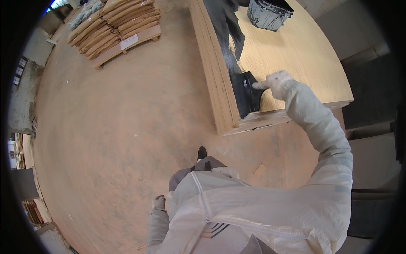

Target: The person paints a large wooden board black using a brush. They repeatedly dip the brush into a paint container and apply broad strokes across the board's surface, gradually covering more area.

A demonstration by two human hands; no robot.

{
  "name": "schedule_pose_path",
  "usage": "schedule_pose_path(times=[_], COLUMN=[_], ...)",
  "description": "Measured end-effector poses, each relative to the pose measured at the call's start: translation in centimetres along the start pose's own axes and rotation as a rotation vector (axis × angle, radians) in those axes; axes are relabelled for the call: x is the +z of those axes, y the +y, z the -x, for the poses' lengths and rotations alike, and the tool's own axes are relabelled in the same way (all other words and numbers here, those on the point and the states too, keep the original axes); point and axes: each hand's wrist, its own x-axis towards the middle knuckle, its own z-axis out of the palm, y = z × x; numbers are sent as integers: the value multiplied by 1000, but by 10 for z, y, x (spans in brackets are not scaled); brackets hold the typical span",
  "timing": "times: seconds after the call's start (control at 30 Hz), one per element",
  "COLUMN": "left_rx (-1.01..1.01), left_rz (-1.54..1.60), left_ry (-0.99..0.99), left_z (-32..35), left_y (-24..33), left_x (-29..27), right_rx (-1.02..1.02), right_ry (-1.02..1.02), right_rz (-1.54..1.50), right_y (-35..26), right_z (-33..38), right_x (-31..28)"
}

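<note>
My right hand (278, 84), in a white glove, grips a wide black spreader (250, 89) by its narrow end. Its broad blade rests near the front left corner of the topmost wooden board (292, 59). Black coating (230, 36) covers the board's left edge in a ragged strip running away from the spreader. Farther back on the board stands a grey bucket (267, 16) smeared with black, its mouth dark inside. My left hand (159, 201) hangs low beside my body, away from the board, with its fingers curled in and nothing visible in them.
The boards form a thick stack with a pale left side (211, 67). Far left, brown sacks (114, 25) are piled on a wooden pallet (127, 48). A small flat scrap (259, 169) lies on the floor near the stack. Dark panels (372, 84) stand at the right.
</note>
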Motion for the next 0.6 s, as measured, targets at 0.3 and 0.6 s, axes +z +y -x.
schedule_pose_path(times=[0.3,0.6], left_rx=[3,-178], left_rz=[245,64], left_ry=[75,-95], left_z=[26,103], left_y=[-51,-141], left_x=[48,125], right_rx=[3,-18], right_ry=[16,119], right_rz=[104,-35], right_y=[-18,-8], right_z=[19,24], right_x=[12,27])
